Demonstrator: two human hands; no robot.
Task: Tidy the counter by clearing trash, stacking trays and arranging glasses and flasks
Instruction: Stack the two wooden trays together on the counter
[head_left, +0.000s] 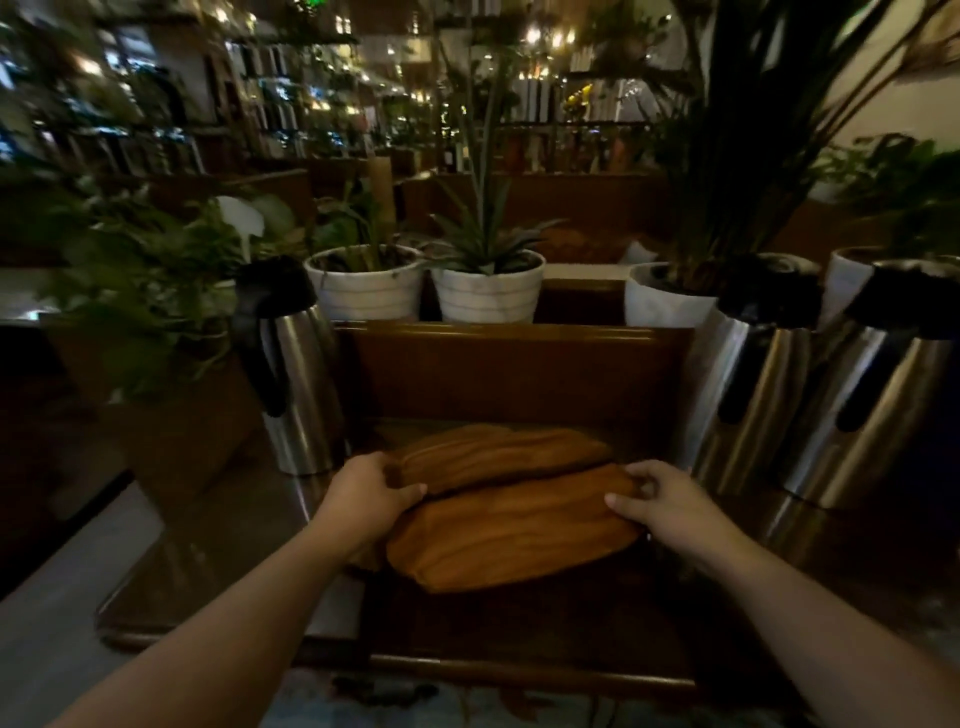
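Note:
Two oval wooden trays lie on the dark counter (218, 587) in front of me. The near tray (511, 540) sits lower and overlaps the far tray (498, 454). My left hand (366, 499) grips the left end of the far tray, thumb on top. My right hand (667, 501) holds the right end of the near tray, fingers curled over its rim. A steel flask with a black lid (291, 364) stands to the left of the trays. Two more steel flasks (748, 374) (878, 395) stand to the right.
A dark wooden back panel (514, 369) rises right behind the trays. Above it stand white plant pots (366, 288) (488, 291) (660, 299) with green plants. Leafy plants (135, 291) crowd the left side. The counter's front edge (467, 670) runs below my forearms.

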